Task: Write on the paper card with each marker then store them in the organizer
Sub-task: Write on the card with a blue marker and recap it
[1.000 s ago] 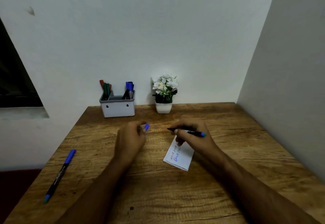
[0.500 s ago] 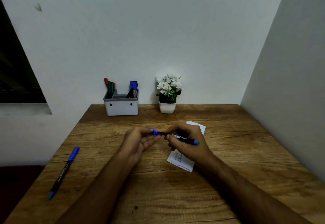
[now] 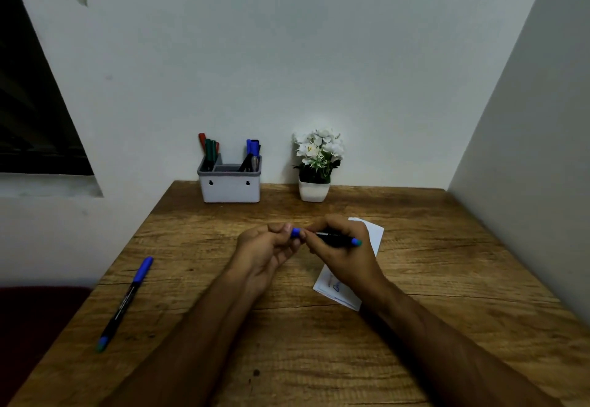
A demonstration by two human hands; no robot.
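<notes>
My right hand (image 3: pixel 340 248) grips a black blue-ended marker (image 3: pixel 338 240) level above the table. My left hand (image 3: pixel 268 250) pinches its blue cap (image 3: pixel 296 232), which sits on the marker's left end between the two hands. The white paper card (image 3: pixel 370 237) lies under my right hand, with blue writing showing at its near end. A second blue-capped marker (image 3: pixel 126 301) lies alone near the table's left edge. The grey organizer (image 3: pixel 230 188) stands at the back, holding red, green and blue markers.
A small white pot of white flowers (image 3: pixel 314 167) stands to the right of the organizer against the wall. A wall runs along the table's right side. The wooden table (image 3: pixel 287 358) ends at a drop on the left.
My hands have come together: the cap in my left hand, apart from the marker a second ago, now sits on the marker's tip. The card's far end has come into view.
</notes>
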